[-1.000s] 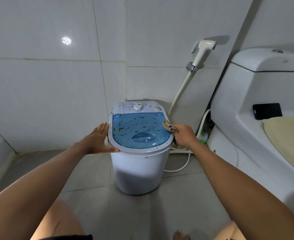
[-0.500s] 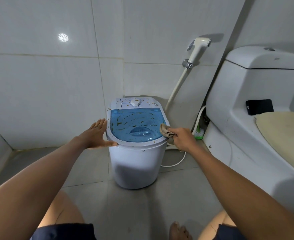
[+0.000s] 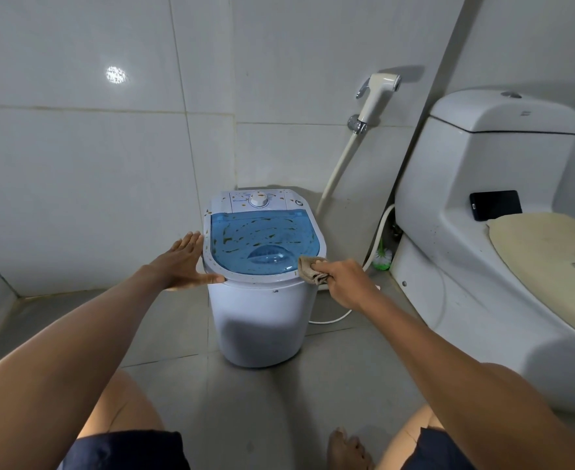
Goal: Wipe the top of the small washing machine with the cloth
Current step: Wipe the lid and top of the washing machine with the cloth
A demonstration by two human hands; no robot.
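Right hand (image 3: 345,281) fingers pinch the cloth (image 3: 310,269), seemingly touching the washing machine (image 3: 262,300) rim.

Large pale wall tiles (image 3: 76,164) meet a grey tiled floor (image 3: 262,401), with a bright spot of reflected light (image 3: 116,75) high on the left. At right stands a white toilet (image 3: 482,232) with a dark phone (image 3: 495,204) on its ledge, and a bidet sprayer (image 3: 379,93) hangs on the far wall.

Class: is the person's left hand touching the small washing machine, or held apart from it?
Touching. The head view shows the left hand flat against the left side of the washing machine, its thumb lying along the front rim with no gap visible.
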